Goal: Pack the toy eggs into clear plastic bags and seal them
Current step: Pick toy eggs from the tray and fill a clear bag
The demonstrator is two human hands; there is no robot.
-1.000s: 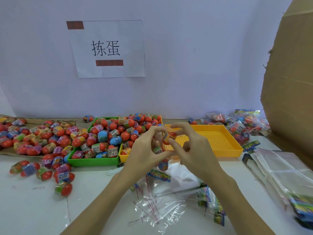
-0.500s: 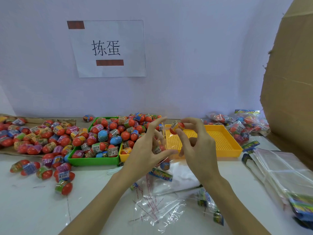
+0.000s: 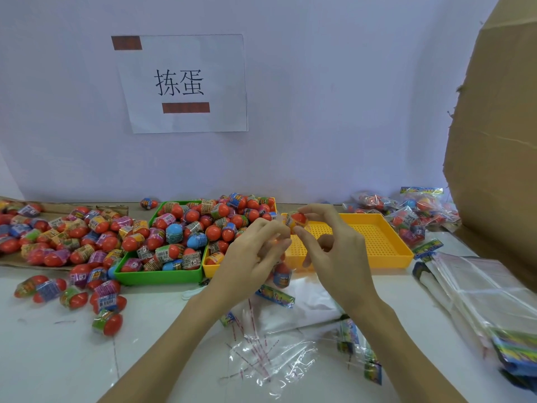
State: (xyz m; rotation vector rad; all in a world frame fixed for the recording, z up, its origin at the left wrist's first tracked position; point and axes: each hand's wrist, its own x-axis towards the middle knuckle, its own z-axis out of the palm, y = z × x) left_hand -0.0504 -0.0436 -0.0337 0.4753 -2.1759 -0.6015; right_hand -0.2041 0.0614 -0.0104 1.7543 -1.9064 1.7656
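orange toy egg (image 3: 296, 220) pinched between the right hand's (image 3: 328, 251) thumb and fingertips, raised over the empty yellow tray (image 3: 386, 242). left hand (image 3: 252, 254) beside it grips a clear plastic bag (image 3: 279, 269) already holding eggs. more eggs heap the green tray (image 3: 157, 276) on the white surface (image 3: 58, 359).

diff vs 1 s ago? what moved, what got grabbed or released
The right hand lifted the toy egg it pinches, up and slightly right, from in front of the left hand to over the yellow tray edge. Its grip held; nothing was released. The left hand barely moved; the green tray and loose eggs stayed put.
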